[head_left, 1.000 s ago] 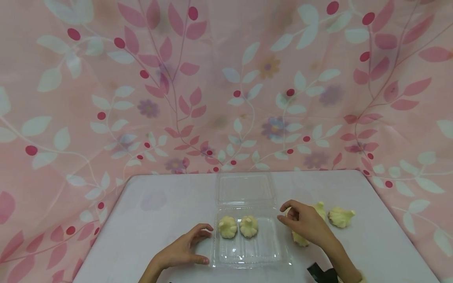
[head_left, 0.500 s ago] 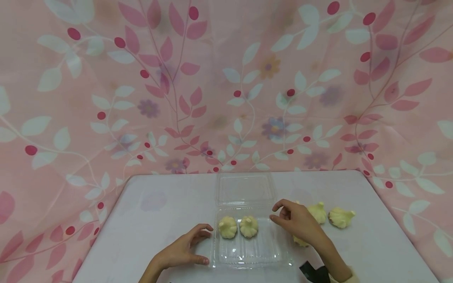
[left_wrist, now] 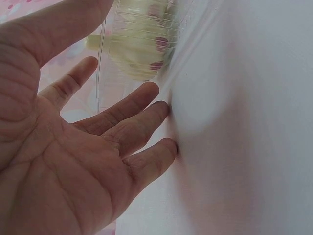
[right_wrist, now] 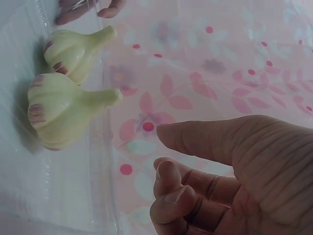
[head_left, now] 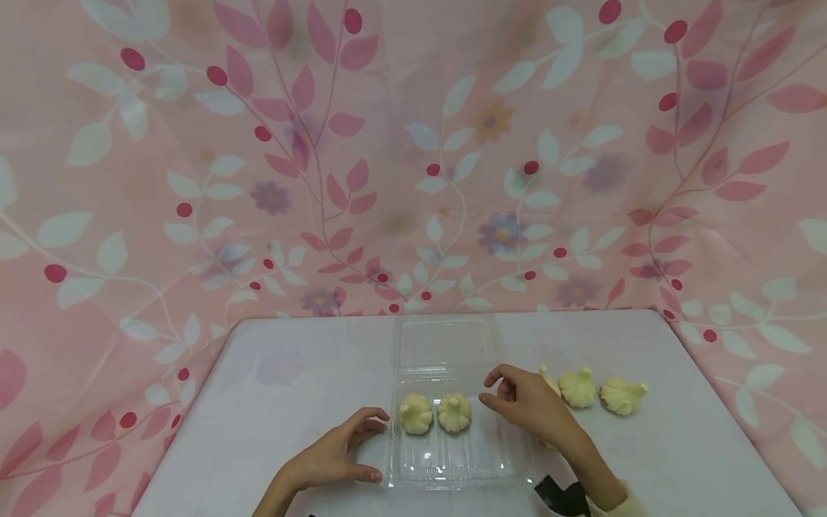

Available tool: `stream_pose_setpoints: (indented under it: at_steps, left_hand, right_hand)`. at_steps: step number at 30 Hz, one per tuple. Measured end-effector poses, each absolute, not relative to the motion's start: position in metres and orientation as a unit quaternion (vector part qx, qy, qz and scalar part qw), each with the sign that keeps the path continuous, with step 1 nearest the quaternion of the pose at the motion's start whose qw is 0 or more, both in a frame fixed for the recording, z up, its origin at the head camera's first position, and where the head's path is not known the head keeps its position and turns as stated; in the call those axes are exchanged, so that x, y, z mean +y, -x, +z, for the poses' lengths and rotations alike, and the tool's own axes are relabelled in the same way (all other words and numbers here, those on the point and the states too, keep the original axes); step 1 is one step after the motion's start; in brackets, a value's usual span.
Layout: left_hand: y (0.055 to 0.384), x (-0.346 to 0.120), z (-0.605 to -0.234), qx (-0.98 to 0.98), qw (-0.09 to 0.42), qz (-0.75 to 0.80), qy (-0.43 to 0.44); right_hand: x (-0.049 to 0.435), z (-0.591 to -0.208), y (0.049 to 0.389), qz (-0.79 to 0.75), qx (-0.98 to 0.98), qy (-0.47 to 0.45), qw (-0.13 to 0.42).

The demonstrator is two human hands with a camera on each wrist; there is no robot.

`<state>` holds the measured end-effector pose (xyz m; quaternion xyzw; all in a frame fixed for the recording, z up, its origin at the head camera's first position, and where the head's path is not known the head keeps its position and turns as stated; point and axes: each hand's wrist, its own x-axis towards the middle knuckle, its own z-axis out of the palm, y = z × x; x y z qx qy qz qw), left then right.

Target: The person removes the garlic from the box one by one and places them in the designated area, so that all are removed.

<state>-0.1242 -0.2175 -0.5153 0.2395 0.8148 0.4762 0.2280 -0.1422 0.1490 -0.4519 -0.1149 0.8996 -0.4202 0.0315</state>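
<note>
A clear plastic clamshell box [head_left: 491,459] lies with its lid folded back, two pale garlic bulbs side by side in its base: a left bulb [head_left: 415,415] and a right bulb [head_left: 454,414]. My left hand [head_left: 342,452] rests on the table by the box's left edge, fingers spread, holding nothing; its fingertips touch the tabletop in the left wrist view. Over the right part of the box is my right hand [head_left: 533,406]. In the right wrist view its thumb [right_wrist: 195,139] stands apart from loosely bent fingers, with nothing between them, facing the two bulbs.
To the right of the box, several more garlic bulbs lie on the white table [head_left: 291,380], among them a middle bulb [head_left: 577,388] and a far-right bulb [head_left: 623,396]. My right hand and wrist partly cover others. A pink floral curtain [head_left: 413,158] hangs behind.
My right hand has moved left from beside the loose garlic bulbs to over the box, uncovering more of those bulbs. My left hand and the bulbs in the box have stayed put.
</note>
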Motion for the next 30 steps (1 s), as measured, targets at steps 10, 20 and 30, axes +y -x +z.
stream_pose_setpoints:
  at_steps: [10,20,30]
  left_hand:
    - [0.125,-0.217,-0.515,0.817,0.228,0.474,-0.238]
    - [0.125,-0.217,-0.513,0.816,0.227,0.475,-0.238]
    - [0.124,-0.217,-0.513,0.816,0.229,0.476,-0.234]
  right_hand:
    - [0.14,-0.455,0.144,-0.423,0.896,0.131,0.032]
    - [0.132,-0.459,0.143,-0.417,0.897,0.139,0.037]
    - [0.125,-0.465,0.141,-0.424,0.891,0.156,0.034]
